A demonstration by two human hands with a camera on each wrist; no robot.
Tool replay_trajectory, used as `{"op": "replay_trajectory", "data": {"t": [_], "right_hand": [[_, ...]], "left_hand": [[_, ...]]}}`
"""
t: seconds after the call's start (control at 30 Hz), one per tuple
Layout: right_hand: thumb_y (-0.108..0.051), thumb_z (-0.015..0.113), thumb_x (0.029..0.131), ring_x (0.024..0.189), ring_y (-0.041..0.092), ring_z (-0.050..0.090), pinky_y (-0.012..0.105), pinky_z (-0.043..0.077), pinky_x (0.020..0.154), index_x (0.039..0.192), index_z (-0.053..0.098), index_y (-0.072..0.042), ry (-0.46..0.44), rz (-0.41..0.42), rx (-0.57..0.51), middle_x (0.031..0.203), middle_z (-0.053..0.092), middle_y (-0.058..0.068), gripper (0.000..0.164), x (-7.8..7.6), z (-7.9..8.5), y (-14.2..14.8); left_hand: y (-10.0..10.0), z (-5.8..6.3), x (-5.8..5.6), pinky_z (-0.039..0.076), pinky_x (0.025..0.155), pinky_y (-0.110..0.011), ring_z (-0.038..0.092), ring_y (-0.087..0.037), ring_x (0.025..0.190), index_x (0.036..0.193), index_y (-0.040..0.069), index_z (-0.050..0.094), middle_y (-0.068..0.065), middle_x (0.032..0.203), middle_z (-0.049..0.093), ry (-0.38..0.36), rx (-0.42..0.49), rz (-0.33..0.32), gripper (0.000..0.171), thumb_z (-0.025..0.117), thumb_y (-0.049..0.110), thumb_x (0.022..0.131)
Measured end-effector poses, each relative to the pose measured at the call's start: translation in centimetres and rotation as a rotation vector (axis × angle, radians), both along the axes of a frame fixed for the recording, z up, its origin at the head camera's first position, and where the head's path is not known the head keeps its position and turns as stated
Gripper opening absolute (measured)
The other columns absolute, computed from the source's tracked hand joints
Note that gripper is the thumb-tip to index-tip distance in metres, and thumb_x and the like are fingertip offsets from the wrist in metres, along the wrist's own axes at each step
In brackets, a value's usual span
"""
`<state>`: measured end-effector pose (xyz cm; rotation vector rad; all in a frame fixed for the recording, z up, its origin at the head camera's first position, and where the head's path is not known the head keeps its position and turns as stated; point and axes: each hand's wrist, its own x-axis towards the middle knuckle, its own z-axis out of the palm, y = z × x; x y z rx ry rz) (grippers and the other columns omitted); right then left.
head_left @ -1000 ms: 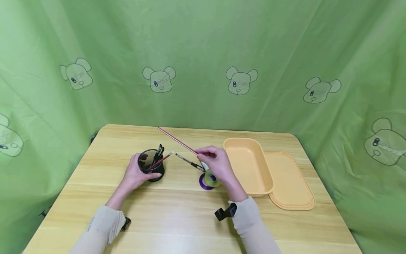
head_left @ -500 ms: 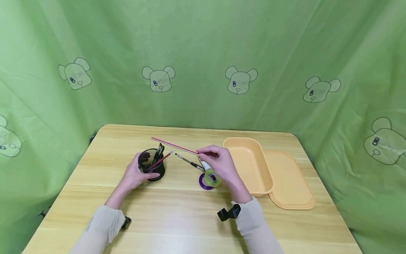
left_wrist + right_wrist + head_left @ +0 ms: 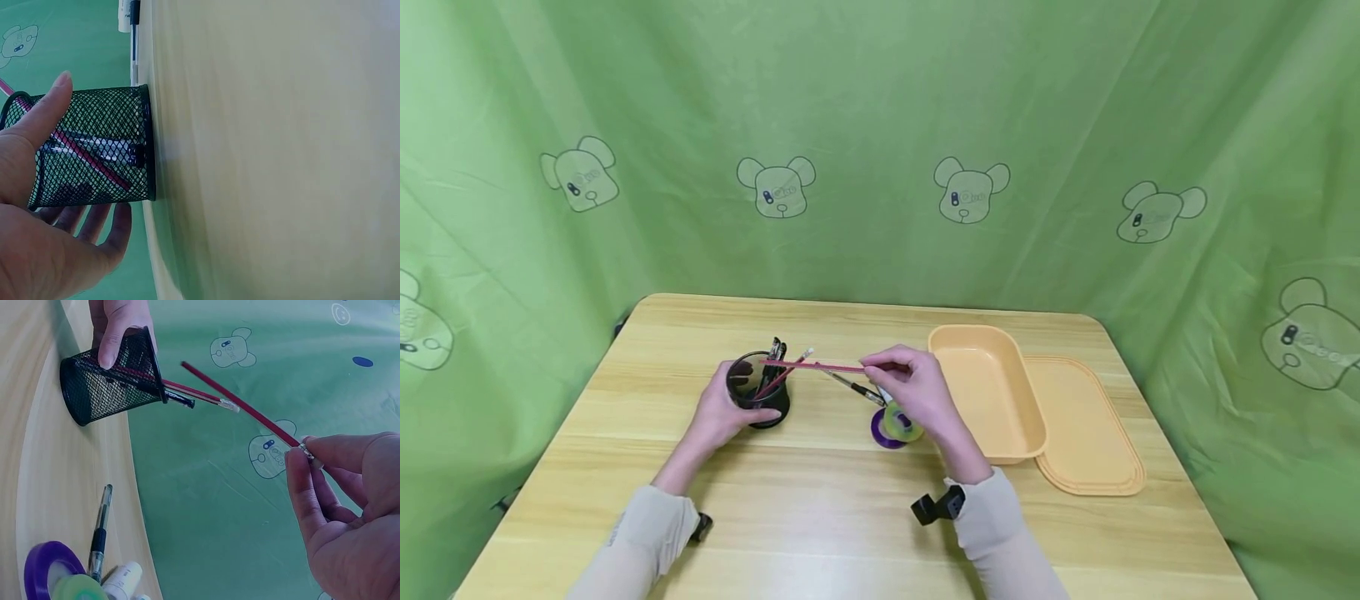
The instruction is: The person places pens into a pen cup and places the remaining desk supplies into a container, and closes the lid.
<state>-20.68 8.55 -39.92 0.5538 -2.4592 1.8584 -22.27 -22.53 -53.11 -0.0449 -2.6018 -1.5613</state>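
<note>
My left hand (image 3: 715, 414) grips the black mesh pen holder (image 3: 112, 394), thumb along one side and fingers round the other. Inside stand a red pencil (image 3: 199, 394) with its eraser end up and some black pens (image 3: 772, 362). My right hand (image 3: 347, 506) pinches a second red pencil (image 3: 250, 412) near its eraser end, thumb against fingertips. In the head view this pencil lies nearly level, its far end overlapping the holder's mouth. The right wrist view shows that end close above the mouth, outside it.
Between the hands lie a clear pen with a black grip (image 3: 859, 389), a purple tape roll (image 3: 880, 433), a yellow-green tape roll (image 3: 898, 422) and a white cylindrical item (image 3: 123, 580). An orange box (image 3: 977, 383) stands to the right, beside its lid (image 3: 1086, 433).
The pencil in my right hand has swung down from a raised slant to nearly level, its far end now over the holder. The left hand and holder have hardly moved.
</note>
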Motion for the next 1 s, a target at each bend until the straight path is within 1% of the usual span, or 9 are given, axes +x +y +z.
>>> {"op": "replay_trajectory", "data": {"t": [0.07,0.17,0.33,0.53,0.67,0.77,0.8,0.9,1.0], "right_hand": [[-0.001,0.068,0.086,0.087,0.030,0.066,0.020,0.056,0.074,0.101,0.070,0.006,0.009,0.001,-0.001,0.099,0.068,0.019,0.017,-0.2,-0.5,-0.2],[-0.003,0.070,0.086,0.085,0.025,0.066,0.020,0.056,0.073,0.100,0.072,0.002,0.009,-0.007,0.005,0.098,0.069,0.016,0.016,-0.8,-1.8,-0.5],[-0.010,0.073,0.084,0.078,0.016,0.066,0.022,0.057,0.067,0.098,0.074,-0.007,0.025,-0.025,0.020,0.095,0.070,0.007,0.014,-1.7,-3.7,-1.0],[-0.014,0.075,0.083,0.080,0.018,0.068,0.026,0.058,0.069,0.096,0.075,-0.012,0.042,-0.032,0.020,0.094,0.070,0.001,0.014,-2.0,-4.1,-1.9],[-0.012,0.075,0.083,0.081,0.020,0.068,0.024,0.058,0.070,0.098,0.075,-0.008,0.032,-0.018,-0.001,0.095,0.070,0.005,0.015,-2.2,-4.3,-2.8],[-0.006,0.073,0.084,0.083,0.026,0.068,0.022,0.057,0.070,0.099,0.073,0.000,0.022,-0.002,-0.020,0.096,0.069,0.013,0.016,-1.5,-3.4,-3.5],[-0.006,0.073,0.084,0.083,0.025,0.068,0.021,0.057,0.071,0.099,0.073,-0.001,0.019,-0.001,-0.025,0.095,0.069,0.013,0.016,-1.5,-3.4,-3.6],[-0.006,0.073,0.084,0.083,0.022,0.067,0.023,0.057,0.072,0.099,0.073,-0.002,0.001,-0.002,-0.037,0.094,0.069,0.011,0.016,-1.5,-3.7,-4.0],[-0.012,0.075,0.083,0.081,0.015,0.067,0.024,0.058,0.072,0.098,0.074,-0.008,0.001,-0.008,-0.058,0.093,0.069,0.004,0.016,-2.3,-5.3,-4.3]], "left_hand": [[0.0,0.0,0.1,0.034,0.108,-0.052,0.049,-0.032,0.122,0.133,0.011,0.042,-0.013,0.130,0.055,-0.004,0.007,-0.008,0.101,0.096,0.026,0.049],[-0.1,0.0,0.2,0.032,0.109,-0.054,0.047,-0.032,0.124,0.139,0.013,0.039,-0.011,0.133,0.052,-0.013,0.012,-0.023,0.106,0.096,0.020,0.050],[-0.2,0.0,0.3,0.030,0.110,-0.056,0.044,-0.031,0.127,0.142,0.016,0.037,-0.011,0.138,0.048,-0.043,0.024,-0.030,0.107,0.095,0.017,0.052],[-0.1,0.2,0.2,0.025,0.112,-0.056,0.041,-0.033,0.131,0.142,0.021,0.031,-0.011,0.140,0.047,-0.052,0.082,-0.058,0.107,0.093,0.013,0.056],[-0.1,0.2,0.2,0.028,0.110,-0.058,0.044,-0.034,0.127,0.143,0.019,0.034,-0.010,0.136,0.050,-0.051,0.074,-0.069,0.105,0.093,0.014,0.056],[-0.1,0.1,0.2,0.032,0.108,-0.058,0.046,-0.034,0.125,0.141,0.016,0.038,-0.011,0.134,0.052,-0.045,0.049,-0.077,0.102,0.094,0.018,0.055],[0.0,0.0,0.2,0.033,0.107,-0.058,0.047,-0.034,0.125,0.140,0.016,0.039,-0.011,0.133,0.053,-0.045,0.041,-0.077,0.101,0.094,0.020,0.055],[0.2,0.0,0.1,0.036,0.106,-0.055,0.050,-0.033,0.121,0.137,0.015,0.043,-0.010,0.129,0.056,-0.037,0.022,-0.067,0.098,0.094,0.022,0.054],[0.4,0.1,0.0,0.038,0.105,-0.054,0.052,-0.032,0.118,0.134,0.013,0.045,-0.011,0.126,0.058,-0.024,0.009,-0.061,0.096,0.095,0.024,0.053]]}}
